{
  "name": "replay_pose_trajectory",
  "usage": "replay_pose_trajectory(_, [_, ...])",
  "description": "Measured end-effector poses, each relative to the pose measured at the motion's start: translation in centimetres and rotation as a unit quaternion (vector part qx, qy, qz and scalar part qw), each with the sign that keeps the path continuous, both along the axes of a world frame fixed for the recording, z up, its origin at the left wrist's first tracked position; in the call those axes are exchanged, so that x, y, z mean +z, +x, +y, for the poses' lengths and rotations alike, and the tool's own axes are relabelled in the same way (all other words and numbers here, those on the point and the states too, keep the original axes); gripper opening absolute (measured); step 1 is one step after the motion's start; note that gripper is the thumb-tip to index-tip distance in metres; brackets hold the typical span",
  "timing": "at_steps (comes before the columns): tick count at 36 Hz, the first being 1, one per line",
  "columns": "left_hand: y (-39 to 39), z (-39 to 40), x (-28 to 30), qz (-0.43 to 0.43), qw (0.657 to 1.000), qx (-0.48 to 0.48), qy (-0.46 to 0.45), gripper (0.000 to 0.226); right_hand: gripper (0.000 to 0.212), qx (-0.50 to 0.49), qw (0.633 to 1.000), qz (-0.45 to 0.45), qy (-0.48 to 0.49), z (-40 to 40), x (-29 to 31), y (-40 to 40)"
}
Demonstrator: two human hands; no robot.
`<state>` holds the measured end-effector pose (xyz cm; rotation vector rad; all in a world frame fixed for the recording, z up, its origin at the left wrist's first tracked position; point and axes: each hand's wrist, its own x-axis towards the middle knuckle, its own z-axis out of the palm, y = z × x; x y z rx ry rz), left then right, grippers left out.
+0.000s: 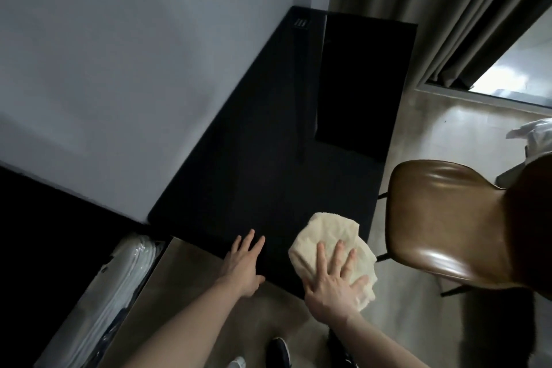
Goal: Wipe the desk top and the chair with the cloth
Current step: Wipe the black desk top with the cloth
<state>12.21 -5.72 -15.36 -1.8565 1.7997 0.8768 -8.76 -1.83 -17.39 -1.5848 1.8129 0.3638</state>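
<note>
Right hand (331, 284) flat, fingers spread on cloth (331, 243) at desk (254, 182) near edge; left hand (243, 260) open, empty beside. Chair (442, 224) right, partly cut off.

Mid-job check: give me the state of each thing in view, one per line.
cloth: bunched, lying on the desk's near edge
right hand: flat, fingers spread, pressing the cloth
left hand: open, palm on desk
desk top: bare apart from cloth and hands
chair: beside the desk, seat unoccupied
curtain: partly open

The single head view looks steeply down and forward from above the desk's (268, 143) near edge, close over it, tilted, with floor below.
</note>
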Motion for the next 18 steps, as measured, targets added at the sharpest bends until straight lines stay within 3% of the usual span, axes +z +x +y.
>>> replay_pose_trajectory(10, [-0.1, 0.1, 0.2, -0.006, 1.000, 0.014, -0.008, 0.087, 0.091, -0.042, 0.998, -0.013, 0.043, -1.0, 1.1, 1.4])
replay_pose_trajectory(18, [-2.0, -3.6, -0.4, 0.004, 0.999, 0.040, 0.013, 0.099, 0.090, -0.053, 0.996, -0.035, 0.062, -5.8, 1.3, -0.5])
